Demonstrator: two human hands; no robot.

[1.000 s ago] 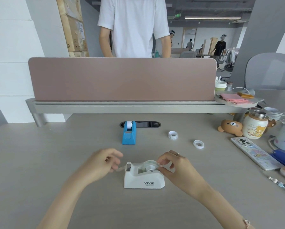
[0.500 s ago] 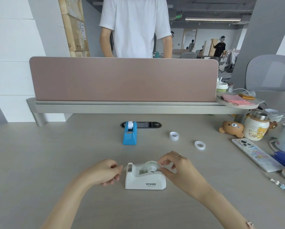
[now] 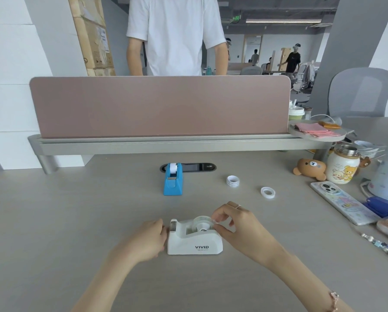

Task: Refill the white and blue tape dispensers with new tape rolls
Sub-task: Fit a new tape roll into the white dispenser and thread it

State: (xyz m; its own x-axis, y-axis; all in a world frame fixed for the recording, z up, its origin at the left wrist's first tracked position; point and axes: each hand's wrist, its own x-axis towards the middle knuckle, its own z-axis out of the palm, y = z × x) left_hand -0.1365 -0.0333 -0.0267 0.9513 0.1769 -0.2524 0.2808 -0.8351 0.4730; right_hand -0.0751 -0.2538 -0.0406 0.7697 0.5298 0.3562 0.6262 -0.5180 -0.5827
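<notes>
In the head view, the left hand (image 3: 146, 240) has slid in toward the white tape dispenser (image 3: 194, 240) since half a second ago: then it hovered a little off the cutter end with a strip pinched between the fingers, and now its curled, closed fingers press against the dispenser's 9 o'clock end, just under the blade — whether they still pinch any tape I cannot tell. The right hand (image 3: 240, 228) has barely shifted; thumb and forefinger are nipped on the clear tape roll (image 3: 202, 221) seated in the cradle, at the roll's 3 o'clock edge, a thin ring on one finger. The dispenser is a smooth, matte white plastic wedge with a rounded back, printed VIVID on its side, standing at the centre of the pale grey wood-grain desk (image 3: 76, 221). At 12 o'clock from it, well apart, the blue tape dispenser (image 3: 172, 182) — a glossy, narrower wedge — carries a white roll and stands unmoved in front of the black oval cable port (image 3: 197, 167). At roughly 1 o'clock lie two small loose rings: an empty printed core (image 3: 232, 181) on its edge and a flat white tape roll (image 3: 268, 192). A phone (image 3: 341, 202) in a pastel case lies at 3 o'clock.
</notes>
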